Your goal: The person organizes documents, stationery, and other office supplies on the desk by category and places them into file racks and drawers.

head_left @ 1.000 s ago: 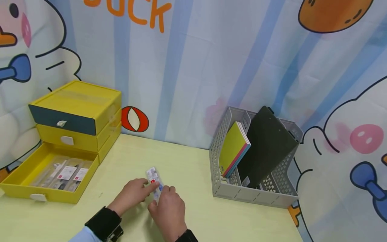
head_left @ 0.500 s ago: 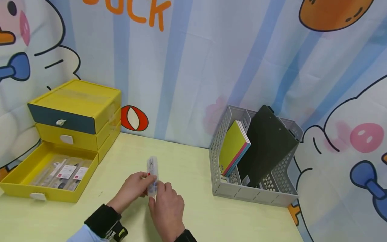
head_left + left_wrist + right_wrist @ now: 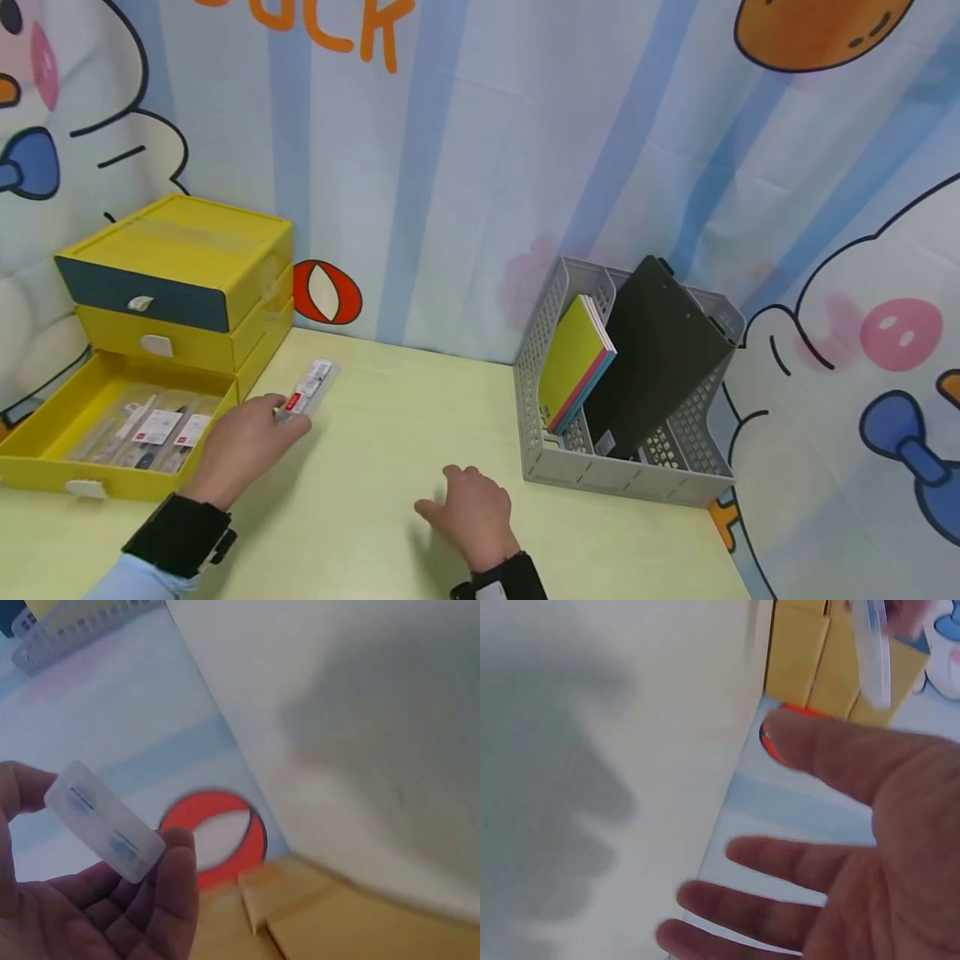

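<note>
A slim clear plastic case (image 3: pixel 311 385) with a white label and a red mark is in my left hand (image 3: pixel 243 446), beside the open lowest drawer (image 3: pixel 45 479). In the left wrist view thumb and fingers pinch the case (image 3: pixel 105 821) by its sides, one end facing the camera; bluish marks show through it. Inside the drawer lie several similar clear cases (image 3: pixel 157 427), some with white labels. My right hand (image 3: pixel 476 512) hovers above the table, its fingers apart and holding nothing; the right wrist view shows the spread thumb and fingers (image 3: pixel 772 862).
The yellow drawer unit (image 3: pixel 187 237) has a dark-fronted top drawer and a middle drawer, both closed. At the right, a grey file holder (image 3: pixel 630 475) bears notebooks (image 3: pixel 573 358) and a black clipboard-like board (image 3: pixel 652 358). A printed curtain (image 3: pixel 465 167) hangs behind the pale table (image 3: pixel 390 533).
Both hands were at the case in mid-table. The right hand has let go and moved right; the left hand has carried the case left, toward the open drawer.
</note>
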Demonstrator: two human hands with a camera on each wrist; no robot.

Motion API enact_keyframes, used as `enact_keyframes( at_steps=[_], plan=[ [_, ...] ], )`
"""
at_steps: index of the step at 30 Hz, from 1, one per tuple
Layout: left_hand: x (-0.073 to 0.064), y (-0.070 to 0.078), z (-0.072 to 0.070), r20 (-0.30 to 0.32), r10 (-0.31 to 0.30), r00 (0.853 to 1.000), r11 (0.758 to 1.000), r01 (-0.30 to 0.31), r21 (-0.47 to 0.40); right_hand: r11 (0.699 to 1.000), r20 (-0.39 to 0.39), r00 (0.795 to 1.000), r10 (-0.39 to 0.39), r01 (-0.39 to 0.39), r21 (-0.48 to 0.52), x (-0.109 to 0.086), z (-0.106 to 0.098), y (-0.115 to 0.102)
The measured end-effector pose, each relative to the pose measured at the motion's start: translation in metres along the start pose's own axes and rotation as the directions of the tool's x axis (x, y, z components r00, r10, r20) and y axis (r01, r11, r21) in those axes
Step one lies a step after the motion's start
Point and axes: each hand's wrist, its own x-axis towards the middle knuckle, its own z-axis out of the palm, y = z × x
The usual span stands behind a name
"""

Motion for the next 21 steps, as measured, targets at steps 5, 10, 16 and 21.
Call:
enact_keyframes(
  at_steps=[5,10,16,21],
  plan=[
    [-0.005,-0.031,-0.039,-0.100,-0.029,0.995,0.982,0.047,0.184,0.997,0.138,0.990,0.017,-0.027,0.071,-0.002,-0.008,0.019],
    [-0.007,-0.060,-0.069,-0.213,-0.115,0.970,0.940,0.176,0.293,0.995,0.152,0.988,0.041,-0.054,0.084,-0.003,-0.011,0.027],
    [-0.005,-0.088,-0.092,-0.331,-0.113,0.937,0.868,0.255,0.427,0.994,0.160,0.984,0.077,-0.088,0.062,-0.003,-0.012,0.034],
    [0.002,-0.109,-0.095,-0.404,-0.077,0.912,0.826,0.285,0.486,0.994,0.159,0.984,0.084,-0.093,0.053,-0.003,-0.011,0.038]
  ],
)
